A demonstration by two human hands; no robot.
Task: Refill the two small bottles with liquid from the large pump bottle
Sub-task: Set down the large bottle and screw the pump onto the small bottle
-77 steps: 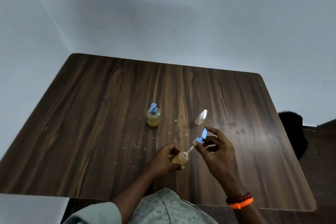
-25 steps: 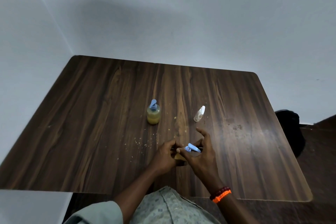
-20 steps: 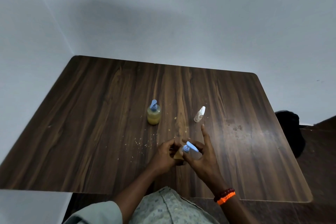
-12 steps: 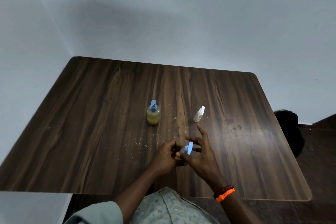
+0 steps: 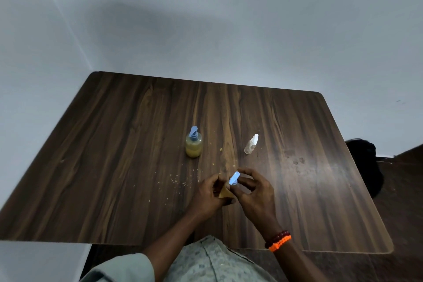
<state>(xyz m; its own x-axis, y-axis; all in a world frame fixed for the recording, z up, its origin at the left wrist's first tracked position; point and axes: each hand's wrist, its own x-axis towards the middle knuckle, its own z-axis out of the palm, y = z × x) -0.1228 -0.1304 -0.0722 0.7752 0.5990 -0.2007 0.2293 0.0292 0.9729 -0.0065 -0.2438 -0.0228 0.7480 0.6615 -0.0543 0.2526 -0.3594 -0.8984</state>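
Near front edge of dark wooden table (image 5: 114, 167): small amber bottle (image 5: 225, 193) gripped in curled fingers of left hand (image 5: 209, 194). Right hand (image 5: 253, 192) pinching its blue pump cap (image 5: 234, 178), seemingly seated on the neck. Farther back, large pump bottle (image 5: 193, 143) upright; well apart to its right, small clear bottle (image 5: 250, 144), tilted.

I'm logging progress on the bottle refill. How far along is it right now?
Looks done: the small bottle in hand already holds amber liquid. In hand: the left hand grips that bottle while the right hand holds its blue pump cap at the neck. Left: the clear small bottle with the white cap stands apart and looks empty; the large pump bottle still has liquid.
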